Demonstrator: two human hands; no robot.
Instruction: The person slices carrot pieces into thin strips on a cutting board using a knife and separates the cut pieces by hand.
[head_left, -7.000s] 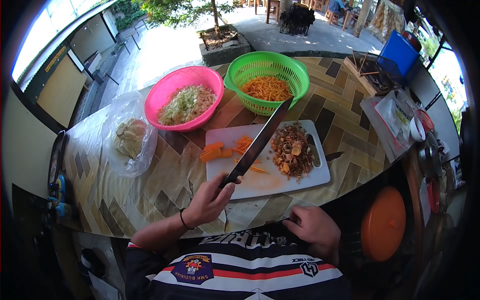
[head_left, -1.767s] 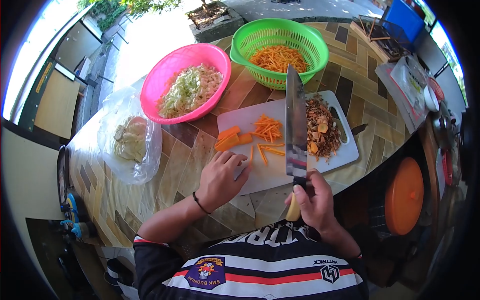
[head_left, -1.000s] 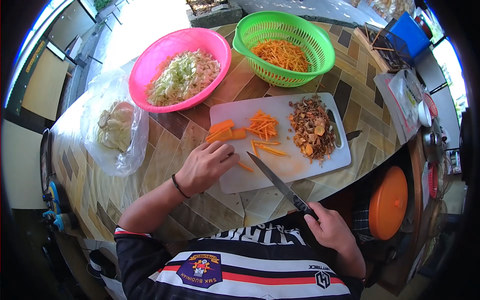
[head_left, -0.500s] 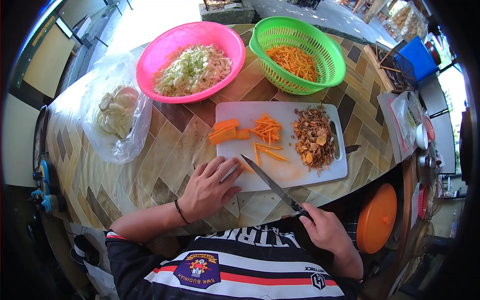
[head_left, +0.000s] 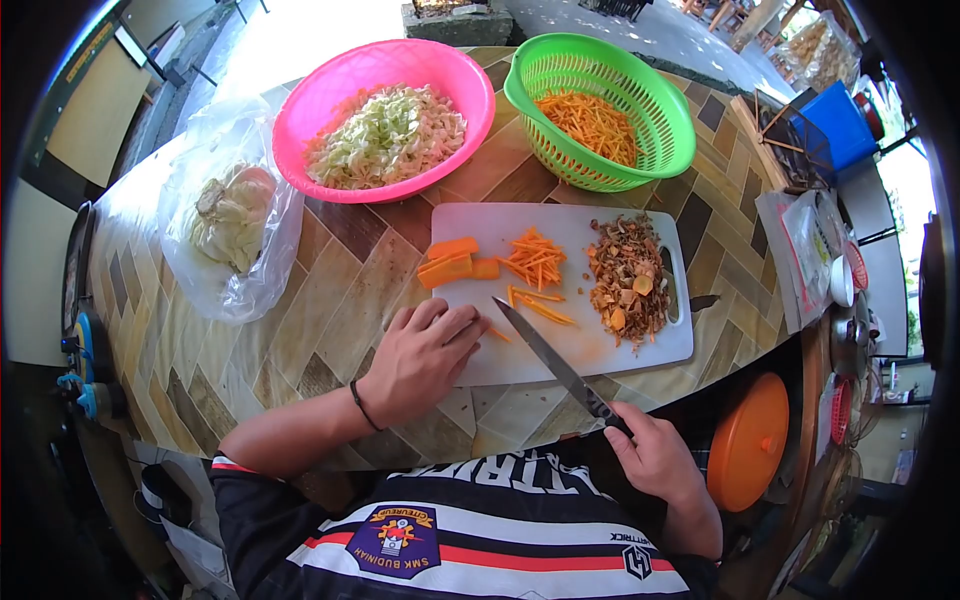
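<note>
Right hand [head_left: 657, 455]: wrapped round the dark handle of a long steel-bladed knife [head_left: 555, 357], just over the table's near edge.
Knife tip: slants away and leftward, beside the loose carrot; contact with the board cannot be told.
Left hand [head_left: 418, 362]: back upward, fingers curled and bunched together, just beside a thin orange carrot sliver [head_left: 499, 334]; whether they pinch anything is hidden.
Step in hand: seemingly cutting carrot into strips; fingertips and blade stand apart, so probably between cuts.
Next move: another cut would call for carrot held flat, fingertips tucked back from the edge.
White plastic chopping board [head_left: 510, 371]: bears loose orange strips [head_left: 543, 306], a heap of fine orange sticks [head_left: 533, 257], thick orange carrot blocks [head_left: 455, 264] at the left edge, and brown scraps [head_left: 625, 275] at right.
Beyond: round pink plastic bowl [head_left: 462, 85] with pale shreds [head_left: 390, 135]; slotted green plastic colander [head_left: 668, 150] with orange shreds [head_left: 592, 127].
</note>
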